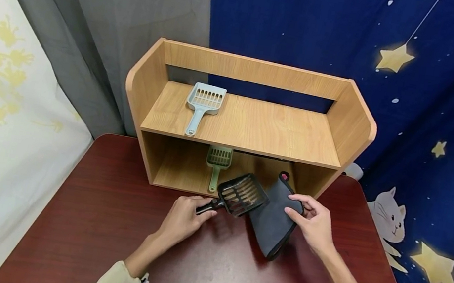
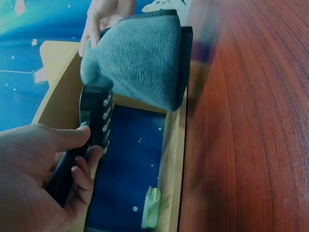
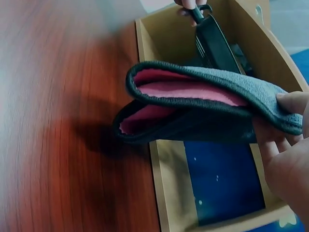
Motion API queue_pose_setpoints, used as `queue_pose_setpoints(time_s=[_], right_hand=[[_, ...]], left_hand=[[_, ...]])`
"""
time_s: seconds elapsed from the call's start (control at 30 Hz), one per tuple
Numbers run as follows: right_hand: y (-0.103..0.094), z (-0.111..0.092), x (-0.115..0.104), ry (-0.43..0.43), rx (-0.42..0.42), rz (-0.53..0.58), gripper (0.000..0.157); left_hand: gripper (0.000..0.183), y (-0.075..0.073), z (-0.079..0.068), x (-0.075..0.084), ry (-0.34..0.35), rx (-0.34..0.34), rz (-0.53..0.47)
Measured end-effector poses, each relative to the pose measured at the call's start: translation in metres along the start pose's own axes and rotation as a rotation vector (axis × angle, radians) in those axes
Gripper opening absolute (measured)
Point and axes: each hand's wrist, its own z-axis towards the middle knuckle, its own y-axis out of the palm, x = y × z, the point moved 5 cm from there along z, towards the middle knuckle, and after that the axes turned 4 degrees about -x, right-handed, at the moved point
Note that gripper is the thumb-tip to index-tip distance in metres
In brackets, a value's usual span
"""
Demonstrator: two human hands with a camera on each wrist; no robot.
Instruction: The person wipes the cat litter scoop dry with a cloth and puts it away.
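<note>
A black slotted litter scoop (image 1: 242, 195) is gripped at its handle by my left hand (image 1: 185, 219), in front of the lower shelf. My right hand (image 1: 313, 222) pinches a folded cloth (image 1: 274, 214), grey outside with black edging, between thumb and fingers. In the right wrist view the cloth's pink inner side (image 3: 193, 91) shows between the folds. The scoop's far edge overlaps the cloth in the head view, and in the left wrist view the scoop head (image 2: 96, 108) comes right up against the grey fabric (image 2: 140, 58).
A two-tier wooden shelf (image 1: 239, 147) stands at the back of the dark red table (image 1: 104, 231). One light blue scoop (image 1: 207, 98) lies on its upper board at left. On the lower board is a green scoop (image 1: 219, 158). Curtains hang behind.
</note>
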Motion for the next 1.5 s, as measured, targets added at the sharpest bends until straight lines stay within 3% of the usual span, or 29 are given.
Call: queue_pose_setpoints(time_s=[0.37, 0.97, 1.23, 1.37, 1.5], right_hand=[[-0.042, -0.008, -0.013, -0.006, -0.055, -0.159, 0.031], [-0.113, -0.023, -0.027, -0.022, -0.144, -0.426, 0.032], [-0.144, -0.032, -0.018, 0.014, -0.123, -0.528, 0.034], [-0.161, -0.038, -0.012, 0.036, -0.099, -0.593, 0.035], [-0.172, -0.038, -0.008, 0.047, -0.063, -0.617, 0.035]], left_hand=[[0.031, 0.019, 0.010, -0.008, -0.090, 0.049, -0.027], [0.029, 0.066, 0.035, -0.020, -0.138, -0.014, -0.100], [0.007, 0.090, 0.048, -0.030, -0.201, -0.037, -0.137], [0.004, 0.101, 0.056, -0.031, -0.180, -0.033, -0.154], [0.006, 0.113, 0.064, -0.038, -0.124, 0.022, -0.128]])
